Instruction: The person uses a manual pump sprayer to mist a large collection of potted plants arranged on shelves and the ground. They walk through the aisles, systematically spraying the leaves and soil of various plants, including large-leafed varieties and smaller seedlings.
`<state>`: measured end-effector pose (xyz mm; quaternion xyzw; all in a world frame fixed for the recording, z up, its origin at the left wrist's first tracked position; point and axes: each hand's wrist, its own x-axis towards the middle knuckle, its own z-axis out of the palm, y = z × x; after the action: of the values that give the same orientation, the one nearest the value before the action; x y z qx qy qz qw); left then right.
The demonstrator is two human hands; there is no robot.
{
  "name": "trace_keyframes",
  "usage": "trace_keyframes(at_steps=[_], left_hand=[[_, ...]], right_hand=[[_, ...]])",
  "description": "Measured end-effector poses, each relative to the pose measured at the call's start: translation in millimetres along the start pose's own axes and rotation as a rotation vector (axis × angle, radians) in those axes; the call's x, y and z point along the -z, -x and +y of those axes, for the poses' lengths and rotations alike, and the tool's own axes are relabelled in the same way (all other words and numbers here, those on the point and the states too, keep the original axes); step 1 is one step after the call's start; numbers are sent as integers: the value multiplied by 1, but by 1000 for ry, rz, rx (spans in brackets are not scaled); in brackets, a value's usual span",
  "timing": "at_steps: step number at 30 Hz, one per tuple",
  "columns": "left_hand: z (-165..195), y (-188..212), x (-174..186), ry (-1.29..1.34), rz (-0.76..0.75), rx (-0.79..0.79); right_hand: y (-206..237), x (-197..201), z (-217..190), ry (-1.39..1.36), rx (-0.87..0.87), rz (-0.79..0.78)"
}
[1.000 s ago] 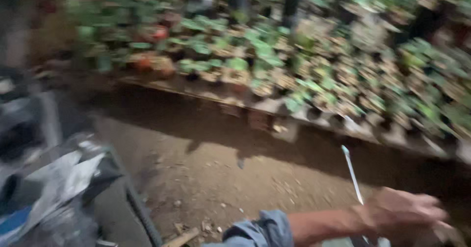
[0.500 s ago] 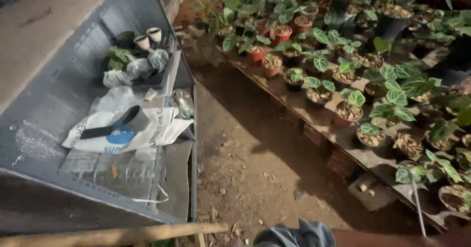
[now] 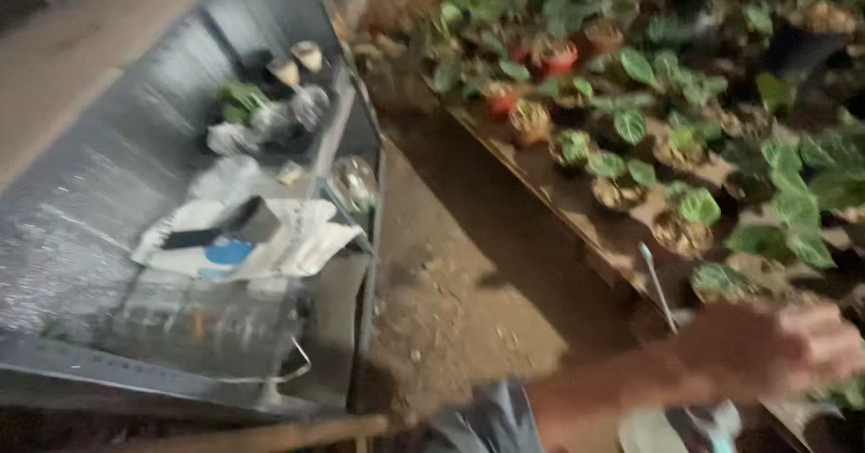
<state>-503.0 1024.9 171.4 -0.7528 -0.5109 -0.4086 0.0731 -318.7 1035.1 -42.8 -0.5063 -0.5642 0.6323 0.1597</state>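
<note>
Stick (image 3: 658, 286), thin and pale, stands at five o'clock beside my right hand (image 3: 775, 349); too blurred to tell whether I'm gripping it. Left hand's out of sight. Pots (image 3: 631, 183) crowd two o'clock, bench (image 3: 108, 192) at nine. I'd steady up, keep clear of leaves.
</note>
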Motion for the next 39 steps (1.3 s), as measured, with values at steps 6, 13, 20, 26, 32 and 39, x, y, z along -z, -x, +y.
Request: trace_keyframes(at_steps=[6,13,20,26,32,39], left_hand=[[-83,-34,13,-243,-179,215],[-129,-11,97,37,184,497],[-146,41,98,143,162,689],[-232,79,85,-201,46,424],[-391,114,165,89,97,355],[-495,160,272,305,149,470]], right_hand=[[-106,-4,-48,405,675,-184],[-183,-38,-83,-84,-53,-440],[-234,-55,-107,-82,-31,-356],[-285,-129,-159,84,-125,-204],[-344,-291,-238,104,-178,-106],[-386,-449,-324,120,-205,-61]])
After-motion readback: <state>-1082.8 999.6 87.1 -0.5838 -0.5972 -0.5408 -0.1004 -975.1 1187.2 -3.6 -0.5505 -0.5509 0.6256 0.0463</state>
